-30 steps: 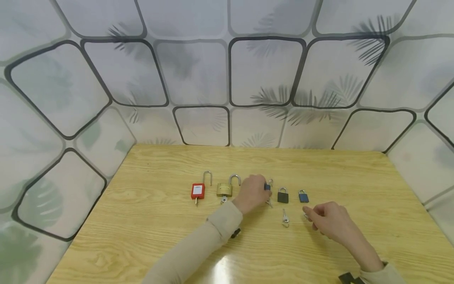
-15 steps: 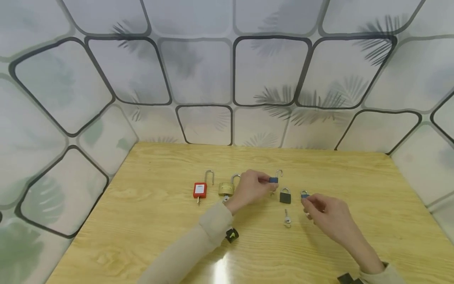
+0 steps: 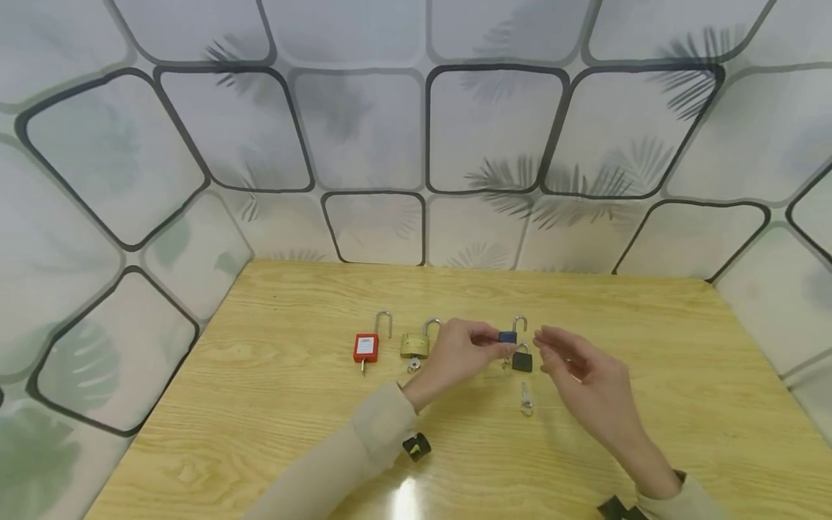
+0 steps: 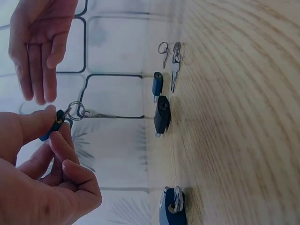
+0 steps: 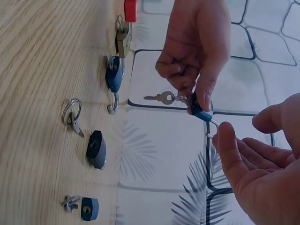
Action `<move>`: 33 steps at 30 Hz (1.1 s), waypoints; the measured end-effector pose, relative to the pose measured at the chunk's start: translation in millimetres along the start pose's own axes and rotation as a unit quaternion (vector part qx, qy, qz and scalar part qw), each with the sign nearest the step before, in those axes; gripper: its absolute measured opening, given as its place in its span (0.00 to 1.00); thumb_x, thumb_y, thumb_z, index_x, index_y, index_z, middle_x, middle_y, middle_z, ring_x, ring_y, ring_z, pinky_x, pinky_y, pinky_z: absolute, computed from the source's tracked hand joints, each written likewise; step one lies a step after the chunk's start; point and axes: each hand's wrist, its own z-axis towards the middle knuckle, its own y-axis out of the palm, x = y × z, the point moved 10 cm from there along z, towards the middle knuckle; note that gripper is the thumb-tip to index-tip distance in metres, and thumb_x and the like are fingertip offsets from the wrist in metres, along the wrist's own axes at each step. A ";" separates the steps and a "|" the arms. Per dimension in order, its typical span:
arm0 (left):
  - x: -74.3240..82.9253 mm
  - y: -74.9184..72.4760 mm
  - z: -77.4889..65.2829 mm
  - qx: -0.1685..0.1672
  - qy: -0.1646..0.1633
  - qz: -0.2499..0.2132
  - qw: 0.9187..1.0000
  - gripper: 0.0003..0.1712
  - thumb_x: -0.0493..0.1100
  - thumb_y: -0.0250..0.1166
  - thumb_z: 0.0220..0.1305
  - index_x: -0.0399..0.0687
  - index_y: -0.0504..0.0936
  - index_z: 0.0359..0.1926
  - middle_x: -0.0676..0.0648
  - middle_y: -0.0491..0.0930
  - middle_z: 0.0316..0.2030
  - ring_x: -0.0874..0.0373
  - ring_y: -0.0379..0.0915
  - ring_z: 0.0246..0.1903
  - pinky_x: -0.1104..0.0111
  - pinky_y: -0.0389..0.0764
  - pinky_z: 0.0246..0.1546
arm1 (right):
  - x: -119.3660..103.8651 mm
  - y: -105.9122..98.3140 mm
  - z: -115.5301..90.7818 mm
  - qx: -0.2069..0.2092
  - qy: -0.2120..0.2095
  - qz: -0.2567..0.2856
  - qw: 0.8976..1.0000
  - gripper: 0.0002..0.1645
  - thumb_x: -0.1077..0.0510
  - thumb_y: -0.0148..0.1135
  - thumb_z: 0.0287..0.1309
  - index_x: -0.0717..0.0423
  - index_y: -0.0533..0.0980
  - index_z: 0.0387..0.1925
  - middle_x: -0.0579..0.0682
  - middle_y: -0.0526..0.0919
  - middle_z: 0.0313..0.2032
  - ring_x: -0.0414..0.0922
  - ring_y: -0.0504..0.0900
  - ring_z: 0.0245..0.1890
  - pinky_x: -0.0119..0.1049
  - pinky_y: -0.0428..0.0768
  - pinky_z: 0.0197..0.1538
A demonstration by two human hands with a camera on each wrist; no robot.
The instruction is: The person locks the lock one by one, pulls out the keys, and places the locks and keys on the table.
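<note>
Above the table, my left hand [image 3: 458, 357] pinches a small blue padlock [image 3: 508, 337] between thumb and fingers. Its shackle stands open, pointing away from the hand. From the padlock's underside hangs a ring with a key [image 5: 164, 97], plain in the right wrist view. My right hand [image 3: 594, 383] is raised beside it with fingers extended and thumb apart; in the right wrist view its fingertips [image 5: 227, 129] are right at the shackle's end. Below them a black padlock [image 3: 522, 360] stands on the table, with a ring of keys [image 3: 526, 401] in front of it.
To the left lie a red padlock [image 3: 366, 348] and a brass padlock [image 3: 414, 345], both with open shackles and keys inserted. Another blue padlock [image 5: 113, 75], open, lies beside the brass one. A closed small blue padlock [image 5: 89, 208] has keys [image 5: 71, 203] near it. A patterned backdrop encloses the table.
My left hand has lifted the small blue padlock from the table and brought it slightly right. My right hand has risen from near the right-hand keys and moved left, its fingers spreading.
</note>
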 end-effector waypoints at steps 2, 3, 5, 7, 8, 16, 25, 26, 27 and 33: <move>2.4 0.5 -1.9 -0.002 0.008 -0.003 1.000 0.10 0.49 0.73 0.54 0.49 0.90 0.33 0.54 0.88 0.25 0.50 0.83 0.28 0.72 0.79 0.24 | -0.5 1.2 1.7 0.001 -0.002 0.014 1.000 0.18 0.70 0.60 0.63 0.67 0.76 0.54 0.62 0.86 0.47 0.30 0.83 0.39 0.17 0.81 0.39; 3.3 1.0 -2.7 -0.004 0.010 -0.006 1.000 0.10 0.49 0.74 0.54 0.48 0.90 0.33 0.54 0.88 0.25 0.50 0.84 0.28 0.73 0.79 0.24 | -0.5 1.8 2.2 0.001 -0.002 0.018 1.000 0.18 0.70 0.60 0.62 0.67 0.76 0.55 0.62 0.85 0.48 0.30 0.83 0.39 0.17 0.80 0.39; 4.9 2.3 -5.4 -0.009 0.013 -0.007 1.000 0.10 0.48 0.74 0.54 0.48 0.90 0.33 0.53 0.88 0.26 0.50 0.84 0.28 0.74 0.79 0.24 | -0.3 3.1 2.0 0.000 0.000 0.022 1.000 0.19 0.70 0.60 0.62 0.67 0.75 0.55 0.62 0.85 0.49 0.30 0.83 0.40 0.17 0.80 0.41; 5.9 3.0 -7.6 -0.013 0.012 -0.005 1.000 0.11 0.48 0.74 0.54 0.47 0.90 0.34 0.53 0.89 0.26 0.53 0.83 0.27 0.74 0.78 0.24 | 0.8 4.9 1.8 -0.002 0.007 0.023 1.000 0.19 0.69 0.60 0.63 0.66 0.75 0.56 0.61 0.85 0.50 0.35 0.84 0.43 0.17 0.79 0.42; 6.1 3.1 -8.4 -0.014 0.012 -0.002 1.000 0.11 0.48 0.74 0.54 0.48 0.90 0.35 0.53 0.88 0.26 0.54 0.83 0.27 0.74 0.78 0.24 | 1.4 5.9 1.9 -0.003 0.009 0.022 1.000 0.20 0.68 0.60 0.63 0.65 0.75 0.56 0.61 0.85 0.50 0.38 0.84 0.44 0.17 0.79 0.42; 2.0 5.8 -12.2 -0.024 0.010 -0.003 1.000 0.10 0.47 0.74 0.54 0.47 0.90 0.35 0.53 0.88 0.26 0.55 0.82 0.26 0.76 0.78 0.23 | 3.6 13.2 2.5 -0.013 0.025 0.014 0.999 0.19 0.64 0.60 0.65 0.62 0.75 0.57 0.58 0.85 0.51 0.46 0.82 0.49 0.15 0.75 0.46; 1.4 14.1 -15.0 -0.045 0.004 -0.020 0.999 0.09 0.46 0.73 0.55 0.47 0.90 0.36 0.53 0.89 0.26 0.52 0.84 0.28 0.78 0.76 0.21 | 8.8 17.8 4.8 -0.016 0.056 0.018 0.998 0.18 0.61 0.58 0.67 0.61 0.75 0.56 0.55 0.85 0.50 0.43 0.82 0.48 0.15 0.75 0.46; 0.9 14.7 -15.2 -0.046 0.004 -0.021 0.999 0.09 0.45 0.73 0.55 0.47 0.90 0.36 0.52 0.89 0.27 0.52 0.84 0.28 0.78 0.77 0.21 | 9.7 18.2 5.1 -0.015 0.060 0.024 0.998 0.18 0.61 0.58 0.67 0.61 0.75 0.56 0.54 0.85 0.50 0.42 0.82 0.48 0.15 0.76 0.46; 0.8 15.2 -15.4 -0.047 0.004 -0.022 0.999 0.09 0.45 0.74 0.55 0.46 0.90 0.36 0.52 0.89 0.27 0.52 0.84 0.28 0.78 0.77 0.21 | 10.8 18.6 5.4 -0.015 0.065 0.028 0.997 0.17 0.60 0.58 0.67 0.62 0.76 0.56 0.54 0.85 0.50 0.41 0.82 0.47 0.15 0.76 0.46; 1.5 18.9 -16.4 -0.056 0.023 -0.026 0.998 0.09 0.43 0.73 0.55 0.44 0.90 0.36 0.47 0.90 0.29 0.59 0.83 0.26 0.79 0.79 0.22 | 19.7 22.0 5.2 -0.014 0.099 0.067 0.993 0.17 0.59 0.59 0.67 0.62 0.76 0.54 0.57 0.85 0.48 0.38 0.83 0.45 0.17 0.79 0.43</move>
